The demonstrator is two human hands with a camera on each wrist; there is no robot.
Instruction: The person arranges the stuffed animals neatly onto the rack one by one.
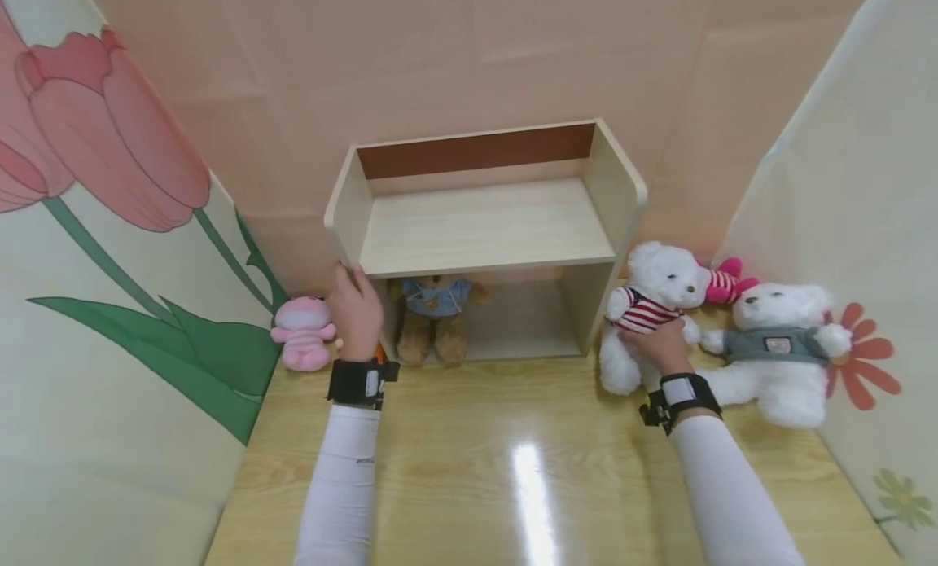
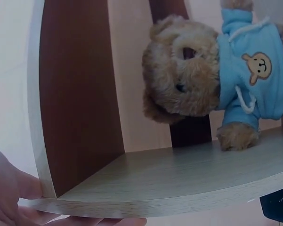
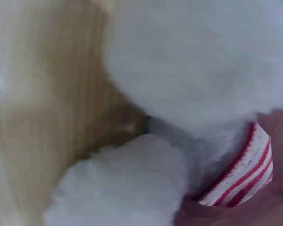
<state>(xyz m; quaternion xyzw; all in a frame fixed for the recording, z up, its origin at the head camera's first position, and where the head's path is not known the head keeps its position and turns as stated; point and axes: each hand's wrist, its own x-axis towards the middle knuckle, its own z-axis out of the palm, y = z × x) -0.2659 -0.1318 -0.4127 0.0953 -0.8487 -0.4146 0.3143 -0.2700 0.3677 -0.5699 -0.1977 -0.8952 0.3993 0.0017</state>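
Gripping one white bear (image 1: 645, 309) of two: right hand (image 1: 663, 346).

The head view looks forward and down, sharing the brown teddy bear (image 1: 434, 309) with the close, sideways left-wrist view and the striped-shirted white bear (image 1: 645, 309) with the tighter right-wrist view.

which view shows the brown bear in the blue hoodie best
Left wrist view: the brown bear shows large, face and blue hoodie visible, legs mostly cut off. Head view: body and legs show, but the shelf board hides most of its head. Right wrist view: none of it.
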